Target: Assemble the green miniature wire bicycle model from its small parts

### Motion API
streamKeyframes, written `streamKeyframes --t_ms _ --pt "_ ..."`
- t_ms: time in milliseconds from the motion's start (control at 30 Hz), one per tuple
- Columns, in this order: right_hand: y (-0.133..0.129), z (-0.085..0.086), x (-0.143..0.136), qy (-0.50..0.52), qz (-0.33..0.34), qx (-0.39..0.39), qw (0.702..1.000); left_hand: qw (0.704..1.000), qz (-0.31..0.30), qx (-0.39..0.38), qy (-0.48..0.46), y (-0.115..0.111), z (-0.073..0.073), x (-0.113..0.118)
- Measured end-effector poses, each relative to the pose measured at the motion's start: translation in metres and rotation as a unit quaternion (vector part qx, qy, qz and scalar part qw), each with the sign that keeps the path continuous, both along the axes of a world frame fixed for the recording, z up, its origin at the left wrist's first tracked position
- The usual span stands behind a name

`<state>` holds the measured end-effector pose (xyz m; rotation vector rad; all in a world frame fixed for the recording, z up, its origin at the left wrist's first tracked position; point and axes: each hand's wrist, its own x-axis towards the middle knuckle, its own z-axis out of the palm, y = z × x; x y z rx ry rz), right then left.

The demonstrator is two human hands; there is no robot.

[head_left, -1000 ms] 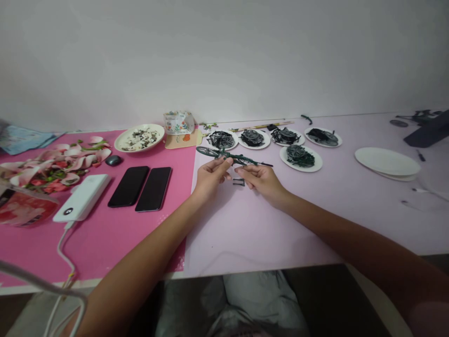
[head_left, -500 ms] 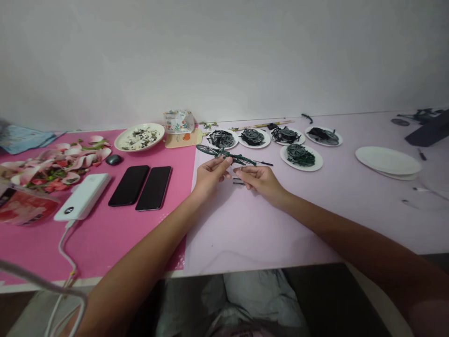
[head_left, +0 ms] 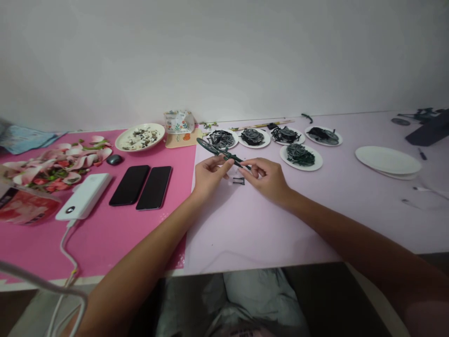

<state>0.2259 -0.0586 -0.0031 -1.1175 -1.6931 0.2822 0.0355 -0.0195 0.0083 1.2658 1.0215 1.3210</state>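
Note:
My left hand (head_left: 211, 175) is closed on a dark green model bicycle (head_left: 226, 153), thumb on top of its frame. One spoked wheel (head_left: 206, 146) sticks out up and to the left of the fingers. My right hand (head_left: 265, 175) pinches at the other end of the model, thumb and index finger together; any small part between them is too small to make out. Just below the fingertips, a small dark frame-shaped piece (head_left: 239, 181) lies on the pale tabletop (head_left: 245, 229).
Several white plates of dark wheels and parts, such as the nearest plate (head_left: 318, 164), stand behind my hands. Stacked white plates (head_left: 387, 160) lie right. Two phones (head_left: 153, 188), a white power bank (head_left: 84, 196) with cable, a bowl (head_left: 161, 135) and pink petals (head_left: 59, 159) occupy the left.
My right hand has moved slightly up to the model's right end. The bicycle has tilted, its wheel end now higher. The small piece on the table is less covered by my fingers.

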Motion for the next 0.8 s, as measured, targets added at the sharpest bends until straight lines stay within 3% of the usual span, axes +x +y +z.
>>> streamKeyframes --t_ms 300,800 --pt "0.0072 -0.0051 0.0036 -0.047 -0.002 0.027 0.999 0.998 -0.022 0.038 0.034 -0.0063 -0.0006 0.002" --pt "0.0073 -0.0038 0.0052 -0.071 0.02 0.044 0.996 0.998 -0.007 0.045 0.042 -0.0028 -0.0038 0.0008"
